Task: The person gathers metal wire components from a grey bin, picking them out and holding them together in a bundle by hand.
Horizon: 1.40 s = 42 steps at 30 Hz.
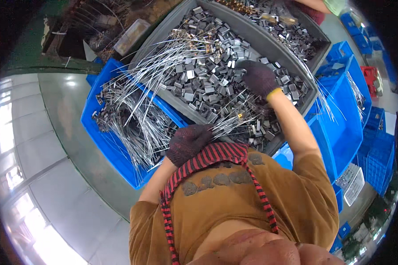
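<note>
My left hand (189, 141), in a dark knitted glove, is closed round the near ends of a bundle of thin metal wires (225, 126) at the near edge of a grey tray (292, 52). The far ends of those wires reach over small silvery metal pieces (208, 84) heaped in the tray. Over the right part of the heap is my right hand (257, 78), in a dark glove with a yellow cuff. Its fingers are drawn together and touch the pieces; what they hold is hidden. Another bundle of long wires (163, 62) lies across the tray's left side.
A blue bin (112, 148) full of wired pieces stands at the left. At the right are blue bins (329, 141) and stacked blue crates (376, 154). Behind lies a second grey tray (325, 42) of metal pieces, with another person's arm (316, 5) above it.
</note>
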Tool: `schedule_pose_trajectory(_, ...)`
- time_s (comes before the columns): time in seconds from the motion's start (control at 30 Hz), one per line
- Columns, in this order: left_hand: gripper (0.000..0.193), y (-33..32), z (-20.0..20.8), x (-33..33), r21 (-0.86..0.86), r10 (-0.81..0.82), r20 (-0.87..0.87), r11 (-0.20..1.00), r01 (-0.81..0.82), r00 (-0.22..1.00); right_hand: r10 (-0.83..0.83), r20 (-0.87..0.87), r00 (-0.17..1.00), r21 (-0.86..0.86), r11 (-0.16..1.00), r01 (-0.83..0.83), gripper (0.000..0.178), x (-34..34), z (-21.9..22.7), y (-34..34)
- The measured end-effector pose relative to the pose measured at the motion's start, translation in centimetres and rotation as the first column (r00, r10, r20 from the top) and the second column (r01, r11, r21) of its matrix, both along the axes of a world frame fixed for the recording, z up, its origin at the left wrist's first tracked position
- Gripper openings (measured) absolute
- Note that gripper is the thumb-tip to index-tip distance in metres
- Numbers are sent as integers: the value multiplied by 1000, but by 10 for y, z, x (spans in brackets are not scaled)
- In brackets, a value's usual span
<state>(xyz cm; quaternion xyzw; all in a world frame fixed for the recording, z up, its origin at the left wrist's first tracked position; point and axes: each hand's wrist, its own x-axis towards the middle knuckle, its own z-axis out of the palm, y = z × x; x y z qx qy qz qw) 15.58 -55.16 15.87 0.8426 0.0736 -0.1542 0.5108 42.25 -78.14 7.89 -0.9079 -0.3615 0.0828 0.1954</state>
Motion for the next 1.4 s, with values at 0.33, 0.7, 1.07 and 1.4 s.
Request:
schedule_pose_trajectory(0.33,23,-2,10,6,100,186,127,975,-199,974,-99,-190,977,-131,989,75,37,40,-81,21)
schedule_pose_trajectory(0.7,21,8,6,-7,456,-262,541,890,-17,799,126,-803,582,423,809,409,37,-86,78,-28)
schedule_pose_trajectory(1.07,24,18,39,-21,-533,64,-71,841,-92,995,489,-688,536,682,688,247,52,-146,135,-15)
schedule_pose_trajectory(1.4,30,2,52,-15,-324,31,160,946,23,987,279,-680,677,695,540,475,53,-190,139,-10)
